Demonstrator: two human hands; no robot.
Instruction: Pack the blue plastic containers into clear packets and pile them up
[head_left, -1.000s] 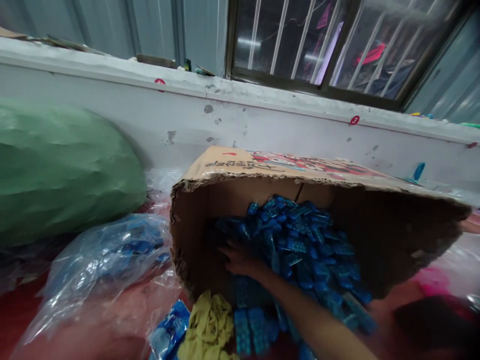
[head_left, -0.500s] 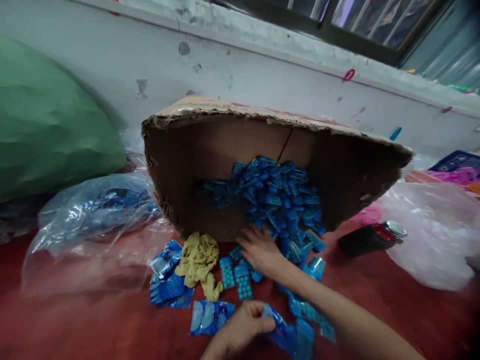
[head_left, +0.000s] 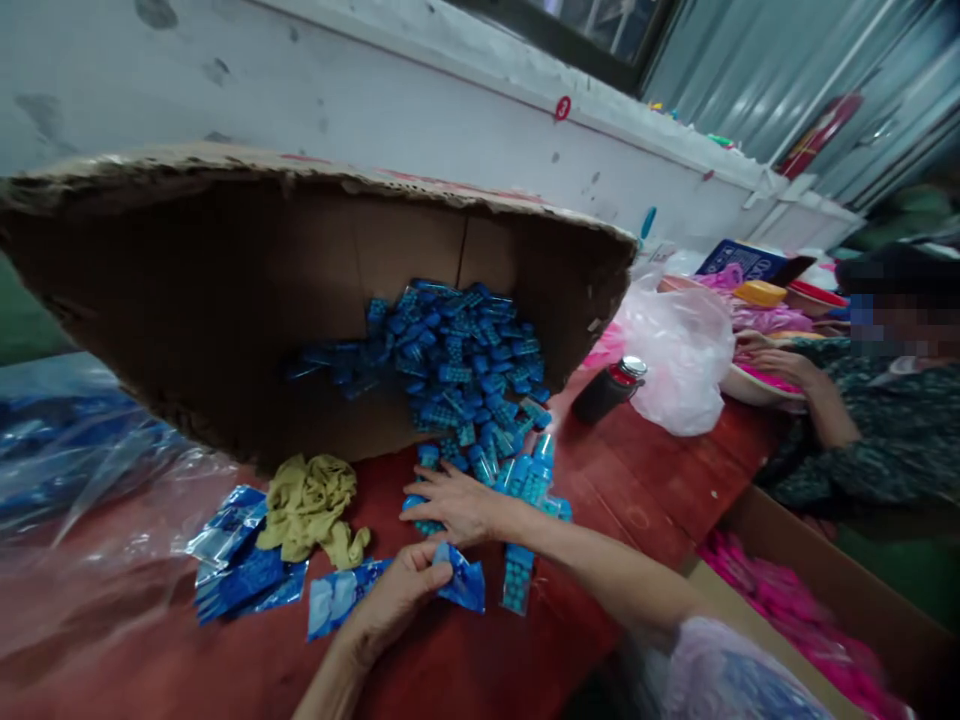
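My left hand pinches a small blue printed plastic packet between thumb and fingers, low over the red tabletop. Just beyond it, my right hand lies palm down with fingers spread, over a few small clear containers with blue lids and blue beads. How firmly it touches them is hidden. Many more such containers form a pile that spills out of a cardboard box lying on its side. A crumpled yellow-green cloth and flat blue packets lie left of my hands.
A dark bottle stands right of the box, near a white plastic bag. At the right, a co-worker handles pink pieces in a bowl. A carton of pink items sits below the table edge. Clear plastic sheeting covers the left side.
The view has swung right, bringing the co-worker and pink items into sight. My right hand has drawn back from the box mouth, close to my left hand, which still pinches a blue packet.
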